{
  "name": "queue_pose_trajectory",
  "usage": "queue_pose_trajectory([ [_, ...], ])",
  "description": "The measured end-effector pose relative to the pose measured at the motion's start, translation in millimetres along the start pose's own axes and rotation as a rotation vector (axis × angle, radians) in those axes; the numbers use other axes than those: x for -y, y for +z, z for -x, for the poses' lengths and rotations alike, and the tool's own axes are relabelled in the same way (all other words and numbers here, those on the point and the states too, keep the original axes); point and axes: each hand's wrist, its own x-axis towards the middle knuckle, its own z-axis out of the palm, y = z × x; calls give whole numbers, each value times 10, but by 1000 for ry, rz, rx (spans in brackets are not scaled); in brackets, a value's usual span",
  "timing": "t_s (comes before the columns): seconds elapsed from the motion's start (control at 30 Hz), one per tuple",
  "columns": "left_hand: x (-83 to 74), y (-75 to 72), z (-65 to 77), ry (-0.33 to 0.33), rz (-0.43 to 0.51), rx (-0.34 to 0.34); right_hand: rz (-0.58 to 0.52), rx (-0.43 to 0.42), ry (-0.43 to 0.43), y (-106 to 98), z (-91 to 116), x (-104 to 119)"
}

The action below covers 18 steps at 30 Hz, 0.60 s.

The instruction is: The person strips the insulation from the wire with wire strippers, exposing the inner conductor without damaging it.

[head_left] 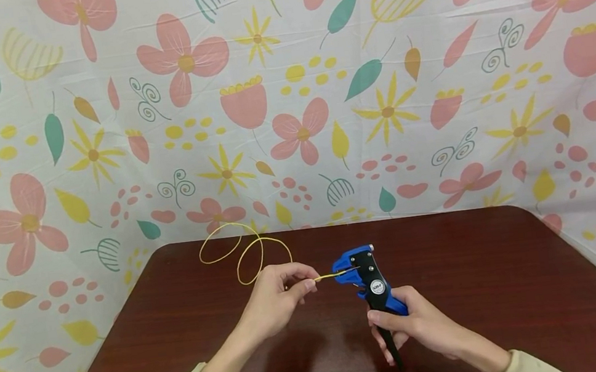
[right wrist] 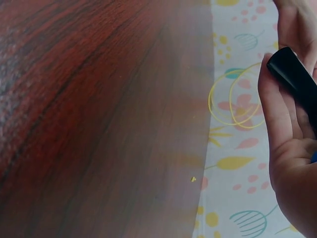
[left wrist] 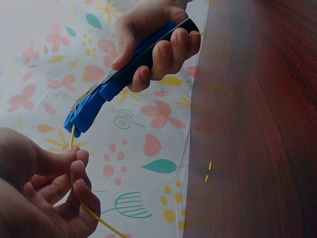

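Note:
Between thumb and fingertips my left hand (head_left: 280, 296) pinches a thin yellow wire (head_left: 327, 277) close to its end. That end runs into the blue jaws of a wire stripper (head_left: 361, 271), and a bare strand shows against the tool's black side. My right hand (head_left: 418, 323) grips the blue and black handles, with the tool's head up and tilted toward the left. In the left wrist view the wire (left wrist: 73, 136) enters the stripper's blue nose (left wrist: 84, 116) just beyond my left fingertips. The rest of the wire loops loosely behind my left hand.
Two short yellow pieces (left wrist: 208, 171) lie on the dark brown table (head_left: 481, 269) in the left wrist view. Behind the table's far edge hangs a white cloth (head_left: 297, 87) printed with flowers and leaves.

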Motion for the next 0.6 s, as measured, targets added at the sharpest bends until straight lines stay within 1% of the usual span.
queue_pose_trajectory([
  [0.23,11,10,-9,2,-10,-2,10,-15,9,4,-4,-4],
  [0.47,25,14,-16,8,-15,-2,30,-21,-6,3,-3,-7],
  [0.6,28,17,-17,11,-16,-1,47,-34,4,6,-7,-13],
])
